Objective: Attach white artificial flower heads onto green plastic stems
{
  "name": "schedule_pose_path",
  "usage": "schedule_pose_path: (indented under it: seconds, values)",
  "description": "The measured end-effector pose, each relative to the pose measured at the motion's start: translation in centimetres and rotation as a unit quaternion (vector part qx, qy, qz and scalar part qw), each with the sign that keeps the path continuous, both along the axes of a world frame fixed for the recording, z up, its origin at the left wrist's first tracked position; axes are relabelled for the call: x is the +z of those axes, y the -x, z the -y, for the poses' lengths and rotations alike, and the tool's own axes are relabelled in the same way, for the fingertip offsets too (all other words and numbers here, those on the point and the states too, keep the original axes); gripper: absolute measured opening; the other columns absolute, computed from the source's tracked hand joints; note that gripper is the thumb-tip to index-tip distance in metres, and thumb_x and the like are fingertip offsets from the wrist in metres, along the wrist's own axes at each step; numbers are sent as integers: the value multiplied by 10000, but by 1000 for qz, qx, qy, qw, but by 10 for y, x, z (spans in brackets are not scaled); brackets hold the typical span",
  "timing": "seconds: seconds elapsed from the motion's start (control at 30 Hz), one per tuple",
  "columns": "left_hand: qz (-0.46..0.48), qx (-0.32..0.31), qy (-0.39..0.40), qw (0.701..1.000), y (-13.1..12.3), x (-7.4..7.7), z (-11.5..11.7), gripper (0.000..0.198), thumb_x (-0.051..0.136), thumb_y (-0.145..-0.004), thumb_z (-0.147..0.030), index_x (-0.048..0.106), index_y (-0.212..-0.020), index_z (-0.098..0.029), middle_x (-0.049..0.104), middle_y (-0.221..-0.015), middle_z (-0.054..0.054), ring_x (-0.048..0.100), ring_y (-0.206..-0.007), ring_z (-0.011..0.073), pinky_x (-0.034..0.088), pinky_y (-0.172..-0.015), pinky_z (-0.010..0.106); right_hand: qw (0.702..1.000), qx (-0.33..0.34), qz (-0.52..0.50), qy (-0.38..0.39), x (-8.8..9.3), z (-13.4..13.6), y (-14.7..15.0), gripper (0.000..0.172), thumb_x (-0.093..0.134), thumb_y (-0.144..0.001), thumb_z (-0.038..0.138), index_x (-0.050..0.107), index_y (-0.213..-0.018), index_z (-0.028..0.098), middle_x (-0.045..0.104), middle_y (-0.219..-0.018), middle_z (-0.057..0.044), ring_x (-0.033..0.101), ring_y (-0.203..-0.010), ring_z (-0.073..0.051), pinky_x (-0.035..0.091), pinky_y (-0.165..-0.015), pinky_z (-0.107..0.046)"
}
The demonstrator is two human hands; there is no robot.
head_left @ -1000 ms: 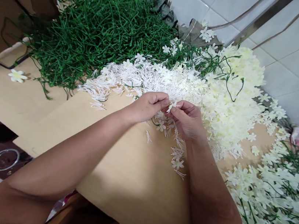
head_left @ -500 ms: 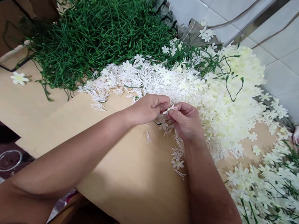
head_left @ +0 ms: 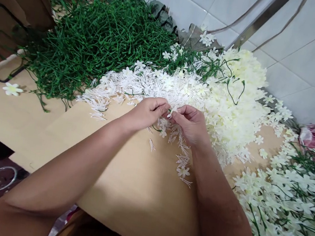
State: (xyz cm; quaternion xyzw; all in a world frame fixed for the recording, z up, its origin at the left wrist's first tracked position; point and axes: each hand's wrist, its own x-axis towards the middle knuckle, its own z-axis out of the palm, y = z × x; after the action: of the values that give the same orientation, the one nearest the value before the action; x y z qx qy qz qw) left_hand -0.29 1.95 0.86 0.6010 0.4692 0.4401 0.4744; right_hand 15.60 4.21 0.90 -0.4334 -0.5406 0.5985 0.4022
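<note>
My left hand (head_left: 151, 112) is closed in a pinch, with a thin green plastic flower stem (head_left: 155, 128) showing just under its fingers. White blossoms (head_left: 163, 126) hang by that stem. My right hand (head_left: 190, 123) pinches a small white artificial flower (head_left: 172, 113) between thumb and forefinger, right beside the left fingertips. The fingers hide where flower and stem meet. Just behind both hands lies a heap of white stamens (head_left: 151, 82), and to its right a large pile of pale yellow-white petals (head_left: 230, 116).
A mound of green stems (head_left: 104, 36) fills the back left, beside a cardboard box (head_left: 14, 8). Assembled white flowers (head_left: 288, 206) lie in a heap at the right. A single flower (head_left: 12, 89) rests at the left on the tan board (head_left: 124, 183). White tiles (head_left: 302, 48) stand behind.
The whole view has shifted slightly, so the piles appear a little further left. Both hands stay together at the flower, with the fingers slightly repositioned around it.
</note>
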Motion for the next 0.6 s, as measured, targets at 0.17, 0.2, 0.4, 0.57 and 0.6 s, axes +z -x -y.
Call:
schedule_pose_path:
  seconds: [0.17, 0.2, 0.4, 0.57, 0.6]
  values:
    - [-22, 1, -8, 1000, -4, 6, 0, 314, 466, -861, -197, 387, -557, -183, 345, -535, -48, 327, -531, 86, 292, -538, 227, 1000, 0, 11, 0, 3, 2, 1, 234, 761, -564, 278, 545, -568, 187, 586, -506, 54, 491, -467, -59, 378, -477, -202]
    - [-26, 1, -5, 1000, -4, 7, 1, 313, 458, -854, -185, 375, -552, -185, 334, -533, -49, 320, -529, 86, 283, -533, 227, 1000, 1, 10, 3, 3, 2, 1, 224, 750, -561, 273, 544, -564, 186, 584, -507, 54, 488, -470, -57, 377, -483, -202]
    - [-42, 14, 21, 999, -8, 1, 0, 282, 463, -827, -201, 371, -561, -190, 316, -532, -50, 301, -516, 89, 252, -515, 225, 1000, -3, 29, 13, 1, 4, 6, 211, 716, -561, 280, 532, -571, 179, 563, -512, 53, 465, -474, -52, 354, -479, -200]
    - [57, 32, -13, 998, -7, -2, -2, 340, 544, -832, -444, 488, -614, -188, 424, -568, -30, 397, -553, 109, 346, -549, 242, 993, 37, 96, -61, 24, -1, -8, 259, 750, -633, 356, 559, -619, 182, 580, -557, 41, 499, -509, -60, 397, -490, -218]
    - [79, 51, -33, 995, -5, -1, -3, 363, 550, -826, -495, 534, -640, -184, 470, -598, -14, 432, -582, 118, 374, -571, 247, 988, 59, 116, -87, 35, -2, -19, 255, 754, -651, 374, 583, -642, 184, 604, -586, 29, 525, -531, -69, 420, -501, -229]
